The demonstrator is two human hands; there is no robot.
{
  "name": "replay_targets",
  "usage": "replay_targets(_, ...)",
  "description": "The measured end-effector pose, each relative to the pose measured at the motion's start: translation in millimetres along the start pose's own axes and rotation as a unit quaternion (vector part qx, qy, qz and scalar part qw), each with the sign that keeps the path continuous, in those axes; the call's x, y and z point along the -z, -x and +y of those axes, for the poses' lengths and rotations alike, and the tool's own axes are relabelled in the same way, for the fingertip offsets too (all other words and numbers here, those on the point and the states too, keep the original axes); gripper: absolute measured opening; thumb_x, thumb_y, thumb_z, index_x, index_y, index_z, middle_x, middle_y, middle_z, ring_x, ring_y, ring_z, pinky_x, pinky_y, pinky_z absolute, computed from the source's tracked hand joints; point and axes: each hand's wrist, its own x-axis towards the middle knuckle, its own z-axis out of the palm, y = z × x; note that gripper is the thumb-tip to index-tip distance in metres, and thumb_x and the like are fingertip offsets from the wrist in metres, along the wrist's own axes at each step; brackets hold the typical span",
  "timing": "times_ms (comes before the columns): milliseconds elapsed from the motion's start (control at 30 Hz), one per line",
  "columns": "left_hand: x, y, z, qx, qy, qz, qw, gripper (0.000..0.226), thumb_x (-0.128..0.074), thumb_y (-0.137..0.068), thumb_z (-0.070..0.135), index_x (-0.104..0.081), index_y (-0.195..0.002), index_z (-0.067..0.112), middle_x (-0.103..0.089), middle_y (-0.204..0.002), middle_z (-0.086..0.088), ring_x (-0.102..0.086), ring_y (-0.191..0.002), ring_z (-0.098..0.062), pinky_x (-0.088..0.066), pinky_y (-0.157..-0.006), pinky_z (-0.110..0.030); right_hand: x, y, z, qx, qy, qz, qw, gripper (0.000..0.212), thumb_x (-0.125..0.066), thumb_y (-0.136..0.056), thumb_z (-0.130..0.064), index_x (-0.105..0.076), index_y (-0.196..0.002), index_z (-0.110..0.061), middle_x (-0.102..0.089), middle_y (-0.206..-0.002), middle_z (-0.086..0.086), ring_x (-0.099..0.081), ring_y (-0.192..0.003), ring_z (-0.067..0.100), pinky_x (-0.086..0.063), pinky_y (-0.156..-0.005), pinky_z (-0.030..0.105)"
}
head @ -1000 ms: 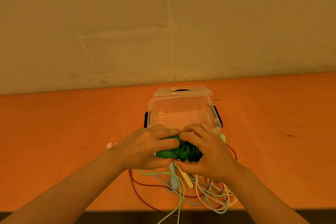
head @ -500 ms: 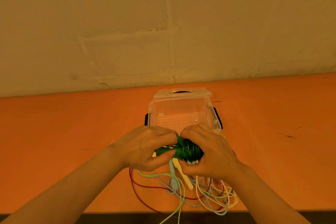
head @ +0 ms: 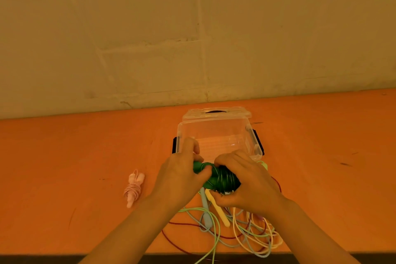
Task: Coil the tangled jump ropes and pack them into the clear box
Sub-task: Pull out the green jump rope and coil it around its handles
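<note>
Dark green jump rope bundle (head: 220, 178): smooth plastic handles wrapped crosswise in thin glossy cord, forming a stubby cylinder. Long axis runs from upper left to lower right, rounded handle end pointing up-left. Held just above the orange surface (head: 75, 156), at the near edge of the clear box.

Left hand (head: 180, 176): fingers curled over the bundle's upper-left end, thumb pressed against its side.

Right hand (head: 246, 182): fingers curled over the wrapped middle and lower-right end, thumb tucked beneath, gripping it.

Clear rectangular plastic box (head: 252, 135): open, transparent walls, ribbed floor, black side latches. Nothing visible inside. Its clear lid (head: 216, 112) with a dark handle slot lies just behind, touching the far rim.

Loose tangle of thin jump ropes (head: 246, 236): pale green, light blue, cream-yellow and dark red cords, looped over each other at the surface's near edge, under the wrists. A light blue handle (head: 206, 216) and a cream-yellow handle (head: 220, 212), both slim and tapered, point toward the hands.

Pink jump rope bundle (head: 134, 188): coiled, cord wound around paired handles, matte. Lies on the surface well left of the hands, long axis roughly near-to-far.

Surface: flat, orange, lightly scuffed.
</note>
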Motion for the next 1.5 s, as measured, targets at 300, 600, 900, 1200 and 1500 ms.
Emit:
replay_targets(300,-12,-3,-1,0.061,0.042,0.038,0.997,0.017,-0.053,-0.091,0.01,-0.069,-0.091,0.018,-0.065,-0.075,0.007,-0.054,-0.058,-0.002,-0.042,-0.05,-0.013,-9,6,8,-0.008,-0.015,0.022,1.0,0.051,-0.07,-0.071,-0.05,-0.06,-0.116,-0.03,-0.06,-0.109,-0.019,-0.053,-0.1,-0.001,-0.046,-0.077,0.015)
replay_targets(600,-15,-6,0,0.109,0.15,0.057,0.981,0.026,-0.063,-0.084,0.006,-0.063,-0.076,0.031,-0.068,-0.079,0.011,-0.065,-0.073,-0.006,-0.054,-0.061,-0.024,-17,8,17,0.05,0.078,0.05,0.994,0.049,-0.071,-0.076,-0.049,-0.056,-0.117,-0.027,-0.059,-0.116,-0.006,-0.054,-0.106,0.012,-0.051,-0.076,0.028)
replay_targets(900,-10,7,-21,-0.109,0.063,0.025,0.992,0.019,-0.062,-0.087,0.031,-0.068,-0.105,0.03,-0.051,-0.104,0.038,-0.05,-0.103,0.018,-0.038,-0.087,-0.004,-18,11,26,0.084,0.157,0.089,0.98,0.051,-0.065,-0.08,-0.051,-0.052,-0.123,-0.027,-0.062,-0.12,-0.001,-0.054,-0.112,0.018,-0.048,-0.081,0.031)
replay_targets(1200,-9,4,-22,-0.176,0.051,0.086,0.979,0.031,-0.045,-0.094,0.045,-0.067,-0.091,0.023,-0.069,-0.082,0.01,-0.061,-0.077,-0.004,-0.047,-0.068,-0.023,-21,11,24,0.097,0.149,0.092,0.98,0.057,-0.072,-0.076,-0.05,-0.052,-0.123,-0.024,-0.063,-0.119,0.002,-0.055,-0.111,0.019,-0.048,-0.084,0.031)
replay_targets(1500,-8,5,-20,-0.025,0.143,0.027,0.989,0.015,-0.059,-0.09,0.029,-0.073,-0.091,0.022,-0.069,-0.083,0.016,-0.063,-0.079,-0.003,-0.051,-0.069,-0.023,-24,13,23,0.085,0.131,0.064,0.986,0.052,-0.068,-0.079,-0.05,-0.052,-0.122,-0.026,-0.06,-0.121,-0.002,-0.051,-0.113,0.016,-0.045,-0.089,0.029)
